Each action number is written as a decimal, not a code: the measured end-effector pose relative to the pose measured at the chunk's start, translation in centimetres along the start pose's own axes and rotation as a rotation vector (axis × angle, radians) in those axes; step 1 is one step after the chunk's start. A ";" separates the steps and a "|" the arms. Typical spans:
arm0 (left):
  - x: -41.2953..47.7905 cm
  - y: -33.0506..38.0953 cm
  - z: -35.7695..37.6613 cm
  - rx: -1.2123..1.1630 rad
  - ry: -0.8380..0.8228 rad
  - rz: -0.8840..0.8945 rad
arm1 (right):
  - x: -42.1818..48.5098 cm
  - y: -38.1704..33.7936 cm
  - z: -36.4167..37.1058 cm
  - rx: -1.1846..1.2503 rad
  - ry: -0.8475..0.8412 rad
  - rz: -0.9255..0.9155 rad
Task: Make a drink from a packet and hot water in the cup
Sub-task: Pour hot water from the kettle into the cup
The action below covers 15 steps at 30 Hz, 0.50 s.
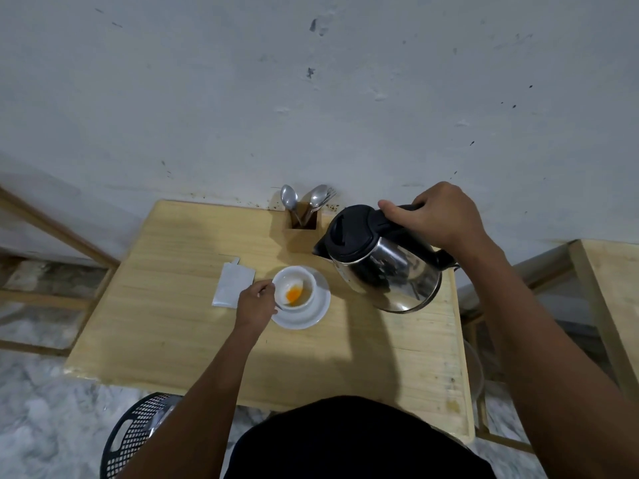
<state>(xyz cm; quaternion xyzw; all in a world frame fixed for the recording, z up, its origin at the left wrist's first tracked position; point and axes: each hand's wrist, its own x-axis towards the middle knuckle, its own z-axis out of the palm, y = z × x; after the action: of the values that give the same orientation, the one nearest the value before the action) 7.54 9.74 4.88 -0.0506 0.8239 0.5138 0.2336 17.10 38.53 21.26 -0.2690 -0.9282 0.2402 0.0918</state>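
Note:
A white cup (296, 274) stands on a white saucer (313, 316) in the middle of the wooden table (179, 305). Orange powder and some pale liquid lie inside the cup. My left hand (255, 304) grips the cup at its left side, by the handle. My right hand (437, 216) is closed around the black handle of a steel kettle (383, 267), which is held off the table and tilted left, its spout just right of and above the cup. An opened white packet (232, 284) lies flat to the left of the cup.
A wooden holder (304, 224) with spoons and a fork stands at the table's back edge against the wall. A black perforated stool (138, 433) sits below the table's front left. Another wooden frame (605, 292) stands to the right.

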 end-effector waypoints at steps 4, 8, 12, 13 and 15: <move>0.2 -0.2 -0.7 0.040 -0.052 0.056 | -0.5 -2.0 0.1 -0.126 -0.044 0.024; 0.7 -0.6 -1.0 0.049 -0.086 0.077 | -0.4 -3.4 0.3 -0.221 -0.096 0.016; 0.9 -1.0 -1.2 0.074 -0.098 0.116 | -0.4 -4.4 0.7 -0.299 -0.135 -0.005; 1.0 -1.0 -1.2 0.080 -0.099 0.120 | -0.5 -4.6 0.8 -0.311 -0.145 -0.007; 1.0 -1.0 -1.3 0.086 -0.105 0.129 | -0.5 -5.0 1.0 -0.333 -0.162 -0.011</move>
<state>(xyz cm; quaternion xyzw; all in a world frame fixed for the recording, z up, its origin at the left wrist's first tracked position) 6.53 8.33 4.10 0.0393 0.8334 0.4940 0.2448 14.98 34.19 22.83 -0.2554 -0.9609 0.1035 -0.0280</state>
